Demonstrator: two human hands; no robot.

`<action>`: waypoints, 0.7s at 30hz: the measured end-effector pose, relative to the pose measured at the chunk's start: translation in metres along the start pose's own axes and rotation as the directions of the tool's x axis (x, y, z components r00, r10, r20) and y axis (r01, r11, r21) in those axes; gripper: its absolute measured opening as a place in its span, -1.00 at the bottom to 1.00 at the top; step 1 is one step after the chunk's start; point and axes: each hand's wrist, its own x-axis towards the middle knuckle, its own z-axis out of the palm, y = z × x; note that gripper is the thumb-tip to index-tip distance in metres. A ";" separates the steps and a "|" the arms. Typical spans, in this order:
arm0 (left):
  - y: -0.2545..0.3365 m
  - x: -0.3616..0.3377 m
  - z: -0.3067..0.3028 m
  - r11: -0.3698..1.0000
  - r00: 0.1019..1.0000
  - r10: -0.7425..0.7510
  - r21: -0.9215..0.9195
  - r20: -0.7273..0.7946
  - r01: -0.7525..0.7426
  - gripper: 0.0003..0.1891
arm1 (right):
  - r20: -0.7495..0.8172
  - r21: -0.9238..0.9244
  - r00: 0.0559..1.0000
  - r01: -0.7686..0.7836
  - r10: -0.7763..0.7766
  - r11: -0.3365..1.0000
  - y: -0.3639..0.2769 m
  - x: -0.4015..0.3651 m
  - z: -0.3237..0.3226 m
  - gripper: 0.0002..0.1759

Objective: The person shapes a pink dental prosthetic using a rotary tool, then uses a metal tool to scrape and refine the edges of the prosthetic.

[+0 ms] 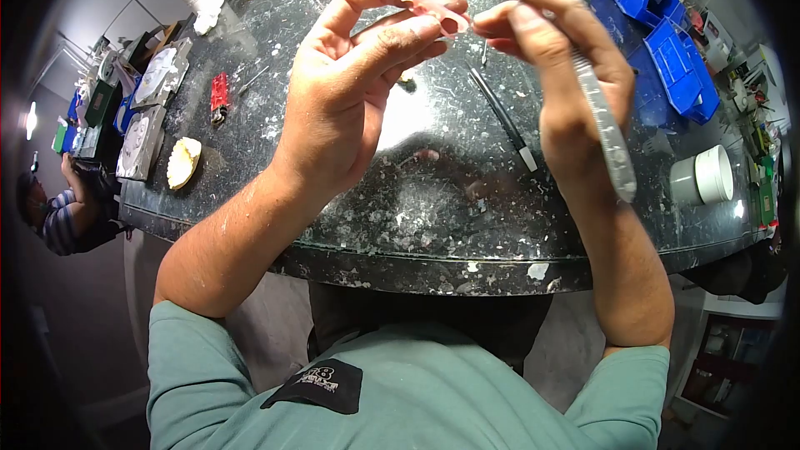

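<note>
With left hand, pinched a small pink piece between thumb and fingertips, above the far middle of a black speckled countertop. With right hand, grasped a knurled metal tool, long axis slanting from far left, tip toward the pink piece, to near right. Held both over a black pen, white jar off right.

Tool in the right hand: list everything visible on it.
The metal tool is a slim grey rod with a textured, knurled-looking handle and a blunt free end. The right hand grips its upper part, so the working tip is hidden by the fingers. It slants down past the wrist, above the dark speckled worktop, its upper end toward the pink piece pinched in the left hand.
</note>
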 end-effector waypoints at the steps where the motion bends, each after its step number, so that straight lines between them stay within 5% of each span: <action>1: -0.001 0.000 0.000 1.000 1.000 0.018 -0.023 -0.003 -0.018 -0.73 | 0.066 -0.070 0.998 -0.002 0.007 0.998 0.001 -0.001 0.000 -0.73; 3: -0.003 -0.001 0.000 0.998 0.999 0.038 -0.046 -0.007 -0.038 -0.77 | 0.091 0.099 0.991 -0.104 0.095 0.990 -0.002 -0.004 0.005 -0.74; 6: -0.005 -0.002 -0.002 0.989 1.000 0.002 -0.145 -0.007 -0.003 -0.77 | 0.092 0.094 0.983 -0.169 0.161 0.981 -0.003 -0.003 0.003 -0.74; 18: -0.006 -0.003 0.003 1.000 0.999 0.007 0.004 -0.044 -0.006 -0.67 | 0.085 0.190 0.972 -0.231 0.218 0.954 -0.008 -0.004 0.003 -0.77; 19: -0.004 -0.003 0.003 0.999 0.998 -0.032 -0.017 -0.050 0.031 -0.66 | 0.032 0.089 0.984 -0.176 0.173 0.980 -0.007 -0.002 0.004 -0.72; 21: 0.000 -0.003 0.003 0.997 0.996 -0.069 -0.040 -0.058 0.066 -0.64 | -0.008 0.210 0.990 -0.135 0.140 0.968 -0.004 0.003 -0.003 -0.56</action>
